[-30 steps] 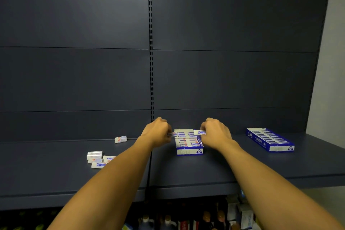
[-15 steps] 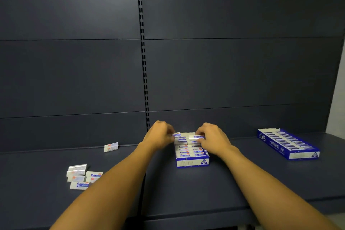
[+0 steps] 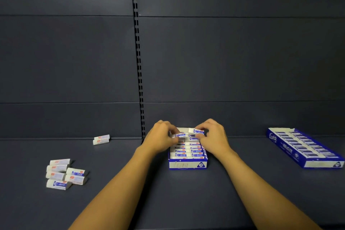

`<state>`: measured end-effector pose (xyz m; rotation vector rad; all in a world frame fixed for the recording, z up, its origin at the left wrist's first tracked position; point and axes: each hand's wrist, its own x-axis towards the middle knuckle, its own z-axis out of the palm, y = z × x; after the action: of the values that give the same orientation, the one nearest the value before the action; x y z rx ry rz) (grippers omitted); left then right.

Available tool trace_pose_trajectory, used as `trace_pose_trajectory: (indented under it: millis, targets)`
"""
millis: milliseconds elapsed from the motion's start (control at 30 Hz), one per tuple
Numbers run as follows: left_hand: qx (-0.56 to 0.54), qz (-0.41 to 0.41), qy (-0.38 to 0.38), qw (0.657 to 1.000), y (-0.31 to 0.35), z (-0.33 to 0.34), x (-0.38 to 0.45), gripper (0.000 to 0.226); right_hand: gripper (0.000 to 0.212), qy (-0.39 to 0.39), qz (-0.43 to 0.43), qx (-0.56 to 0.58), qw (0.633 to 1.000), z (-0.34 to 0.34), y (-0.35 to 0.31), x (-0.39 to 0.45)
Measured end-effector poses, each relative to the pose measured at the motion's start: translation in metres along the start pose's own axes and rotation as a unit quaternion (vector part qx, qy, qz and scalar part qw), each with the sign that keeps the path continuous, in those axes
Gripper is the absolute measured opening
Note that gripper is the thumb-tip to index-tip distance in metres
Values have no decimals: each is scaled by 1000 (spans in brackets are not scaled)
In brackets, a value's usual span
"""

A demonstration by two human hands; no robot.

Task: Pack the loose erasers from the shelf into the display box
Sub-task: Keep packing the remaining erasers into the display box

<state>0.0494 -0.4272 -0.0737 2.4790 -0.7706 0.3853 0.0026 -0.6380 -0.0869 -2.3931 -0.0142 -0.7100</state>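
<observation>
Dark shelf point(image 3: 186, 198) carries my display box point(image 3: 187, 164); over its far end my left hand point(image 3: 161, 137) and right hand point(image 3: 213, 136) each pinch one eraser point(image 3: 179, 135), second eraser point(image 3: 196, 131).

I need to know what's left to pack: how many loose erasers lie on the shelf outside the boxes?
7: six white sleeved erasers clustered at left, one alone near the back panel. Others may hide underneath.
</observation>
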Motion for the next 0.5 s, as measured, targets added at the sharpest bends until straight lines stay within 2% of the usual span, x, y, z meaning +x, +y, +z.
trace_pose_trajectory:
  millis: [200, 500]
  targets:
    - [8, -24, -15, 1000, 0, 4, 1, 25, 22, 27, 4, 75, 997, 16, 2, 8]
    - [70, 0, -32, 997, 2, 8, 3, 30, 23, -15, -19, 34, 999, 19, 9, 12]
